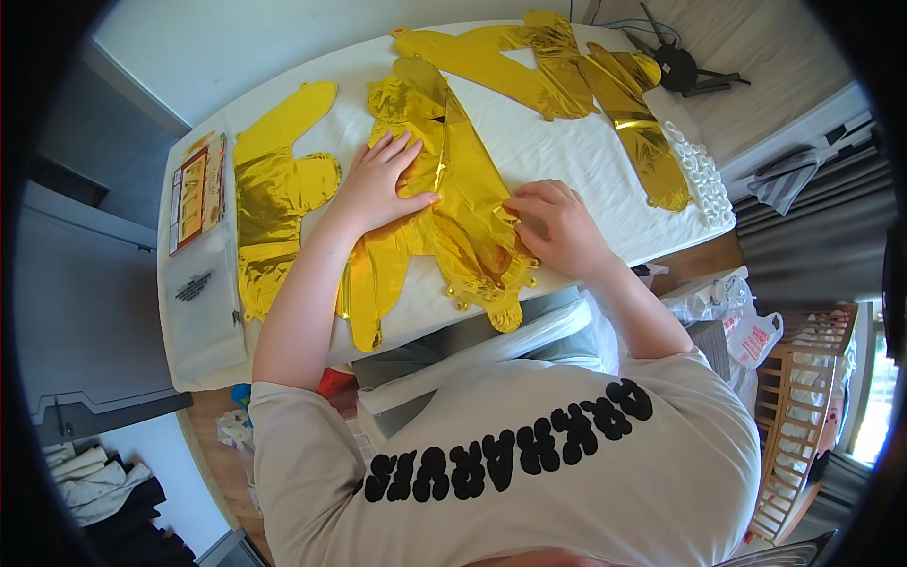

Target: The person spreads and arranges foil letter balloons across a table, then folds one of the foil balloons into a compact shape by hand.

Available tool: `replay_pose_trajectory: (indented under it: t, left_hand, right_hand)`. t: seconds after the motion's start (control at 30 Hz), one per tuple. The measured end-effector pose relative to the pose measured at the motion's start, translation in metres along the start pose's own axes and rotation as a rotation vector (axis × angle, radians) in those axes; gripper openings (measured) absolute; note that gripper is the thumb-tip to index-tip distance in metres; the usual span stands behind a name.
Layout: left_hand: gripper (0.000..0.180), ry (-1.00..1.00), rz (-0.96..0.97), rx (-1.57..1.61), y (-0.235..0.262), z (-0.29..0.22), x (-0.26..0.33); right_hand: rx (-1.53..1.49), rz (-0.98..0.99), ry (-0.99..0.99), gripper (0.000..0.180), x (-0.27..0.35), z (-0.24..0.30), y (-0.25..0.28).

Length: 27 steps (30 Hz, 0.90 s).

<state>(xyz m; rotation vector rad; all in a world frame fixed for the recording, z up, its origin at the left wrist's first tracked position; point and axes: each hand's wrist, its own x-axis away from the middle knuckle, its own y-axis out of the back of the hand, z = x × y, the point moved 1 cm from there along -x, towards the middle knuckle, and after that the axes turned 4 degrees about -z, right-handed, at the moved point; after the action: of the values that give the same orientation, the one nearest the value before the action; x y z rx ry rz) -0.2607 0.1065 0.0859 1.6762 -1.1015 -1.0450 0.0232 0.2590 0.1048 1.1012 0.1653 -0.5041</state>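
A flat, crinkled gold foil balloon (468, 194) lies in front of me on the white-covered table (364, 123), its lower end reaching the near edge. My left hand (376, 187) rests on its left part with the fingers spread. On its right edge, my right hand (559, 225) has its fingers curled and pinched on the foil; the fingertips are partly hidden. Another deflated gold foil balloon (269, 203) lies to the left, beside my left forearm. More gold foil balloons (472, 61) are spread along the far side and down the right (652, 142).
At the table's left end are a printed card (196, 194) and a clear plastic pouch (200, 307). A heap of white curled pieces (701, 180) sits at the right edge. Beyond stands a black router-like device (676, 68). A wooden crib (798, 406) and plastic bags (753, 335) are at right.
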Motion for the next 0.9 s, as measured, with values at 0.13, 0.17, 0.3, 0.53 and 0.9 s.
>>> replay_pose_trajectory:
  t: [0.13, 0.17, 0.3, 0.53, 0.9]
  left_hand:
    - [0.091, -0.011, -0.022, 0.008, -0.002, 0.003, 0.001]
    - [0.094, -0.021, -0.04, 0.011, -0.002, 0.003, 0.001]
    - [0.094, -0.019, -0.042, 0.003, -0.001, 0.004, 0.002]
    - [0.096, -0.031, -0.052, 0.025, -0.002, 0.002, -0.001]
    - [0.097, -0.006, -0.019, 0.036, 0.0, 0.002, 0.001]
  right_hand:
    - [0.019, 0.015, 0.032, 0.033, 0.0, 0.0, 0.001]
    - [0.024, 0.025, 0.037, 0.032, 0.0, 0.0, 0.002]
    - [0.051, 0.035, 0.081, 0.031, -0.009, 0.004, 0.011]
    - [0.006, 0.103, 0.133, 0.035, -0.082, -0.02, -0.004]
    - [0.108, 0.199, 0.265, 0.05, -0.121, -0.039, -0.03]
